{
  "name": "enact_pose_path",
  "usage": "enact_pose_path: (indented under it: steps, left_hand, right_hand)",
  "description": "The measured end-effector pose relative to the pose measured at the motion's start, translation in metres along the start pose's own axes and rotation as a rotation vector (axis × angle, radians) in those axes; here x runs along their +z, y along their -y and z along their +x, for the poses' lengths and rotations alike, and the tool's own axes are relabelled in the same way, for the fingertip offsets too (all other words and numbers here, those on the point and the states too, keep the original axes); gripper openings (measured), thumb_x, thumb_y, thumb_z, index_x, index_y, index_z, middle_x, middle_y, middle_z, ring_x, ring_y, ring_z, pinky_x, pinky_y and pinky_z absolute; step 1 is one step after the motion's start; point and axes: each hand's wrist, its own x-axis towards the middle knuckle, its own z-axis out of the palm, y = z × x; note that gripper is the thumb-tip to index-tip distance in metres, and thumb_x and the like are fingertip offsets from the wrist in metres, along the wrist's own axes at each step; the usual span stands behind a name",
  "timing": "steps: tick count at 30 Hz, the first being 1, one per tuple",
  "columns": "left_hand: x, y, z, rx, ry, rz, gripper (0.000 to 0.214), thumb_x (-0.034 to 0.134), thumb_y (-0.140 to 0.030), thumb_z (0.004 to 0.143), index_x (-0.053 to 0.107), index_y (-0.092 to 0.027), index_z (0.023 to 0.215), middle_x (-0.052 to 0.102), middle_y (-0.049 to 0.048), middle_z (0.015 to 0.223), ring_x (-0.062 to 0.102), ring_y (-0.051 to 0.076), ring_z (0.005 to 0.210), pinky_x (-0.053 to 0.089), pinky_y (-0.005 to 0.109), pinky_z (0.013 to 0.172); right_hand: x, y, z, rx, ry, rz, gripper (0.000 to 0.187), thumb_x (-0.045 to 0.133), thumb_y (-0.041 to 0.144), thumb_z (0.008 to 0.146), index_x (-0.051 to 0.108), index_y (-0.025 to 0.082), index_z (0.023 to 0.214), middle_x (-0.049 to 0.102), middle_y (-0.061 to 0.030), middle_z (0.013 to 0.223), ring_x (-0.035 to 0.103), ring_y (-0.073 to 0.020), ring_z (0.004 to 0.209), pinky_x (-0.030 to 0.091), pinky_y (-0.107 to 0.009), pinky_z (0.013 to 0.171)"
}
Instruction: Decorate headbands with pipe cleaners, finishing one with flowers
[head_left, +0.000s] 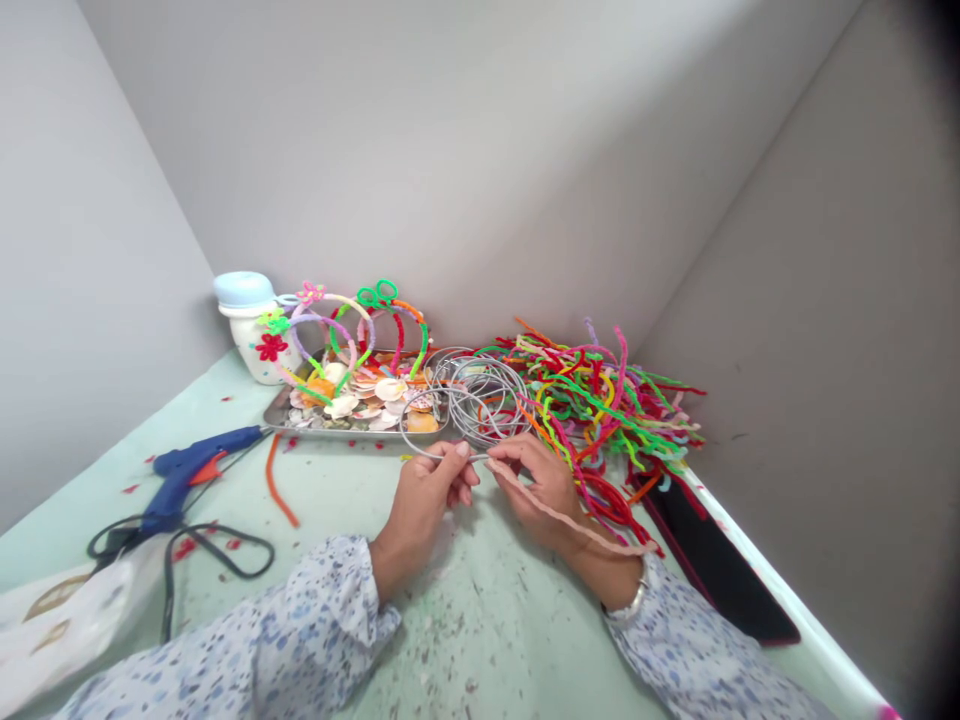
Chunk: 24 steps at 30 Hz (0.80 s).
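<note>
My left hand (424, 505) pinches the thin silver wire of a bare metal hairband (424, 450), whose loop rises toward the tray. My right hand (536, 490) grips a pale pink pipe cleaner (562, 520) close to that wire, and its long tail runs down to the right. Behind the hands lies a tangle of similar silver wire hairbands (480, 395). Just to the right is a heap of multicoloured pipe cleaners (600, 420). The fingers hide the exact point where pipe cleaner meets wire.
A metal tray (281, 415) holds seashells, with finished pipe-cleaner headbands (337, 330) propped behind it beside a blue-lidded white jar (255, 335). A blue hot glue gun (187, 480) with black cord, an orange pipe cleaner (274, 480) and a white bag (60, 620) lie left on the green table.
</note>
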Motion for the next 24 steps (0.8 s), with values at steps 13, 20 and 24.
enact_pose_path:
  steps: [13, 20, 24]
  left_hand:
    - [-0.0007, 0.0060, 0.0015, -0.025, 0.054, -0.068, 0.028, 0.057, -0.039, 0.082, 0.056, -0.015, 0.069, 0.062, 0.0007, 0.062, 0.049, 0.007, 0.047, 0.036, 0.018, 0.047]
    - [0.0014, 0.0055, 0.0036, -0.051, 0.037, -0.131, 0.018, 0.060, -0.033, 0.078, 0.057, -0.015, 0.081, 0.063, -0.0002, 0.063, 0.051, 0.007, 0.047, 0.035, 0.018, 0.046]
    - [0.0021, 0.0061, 0.0042, -0.049, 0.014, -0.149, 0.018, 0.061, -0.032, 0.077, 0.055, -0.016, 0.082, 0.061, -0.0019, 0.059, 0.051, 0.007, 0.046, 0.036, 0.018, 0.047]
  right_hand:
    - [0.0019, 0.0019, 0.0004, 0.209, 0.063, 0.117, 0.008, 0.058, 0.019, 0.082, 0.064, 0.018, 0.076, 0.059, -0.0013, 0.073, 0.056, -0.0143, 0.068, 0.044, -0.026, 0.063]
    - [0.0067, -0.0036, -0.0020, 0.391, 0.093, 0.270, 0.007, 0.059, 0.019, 0.079, 0.063, 0.018, 0.072, 0.058, 0.0016, 0.065, 0.052, -0.0124, 0.060, 0.041, -0.023, 0.055]
    - [0.0087, -0.0037, -0.0008, 0.499, 0.127, 0.380, 0.005, 0.061, 0.021, 0.077, 0.063, 0.018, 0.073, 0.059, 0.0028, 0.058, 0.053, -0.0120, 0.054, 0.041, -0.023, 0.051]
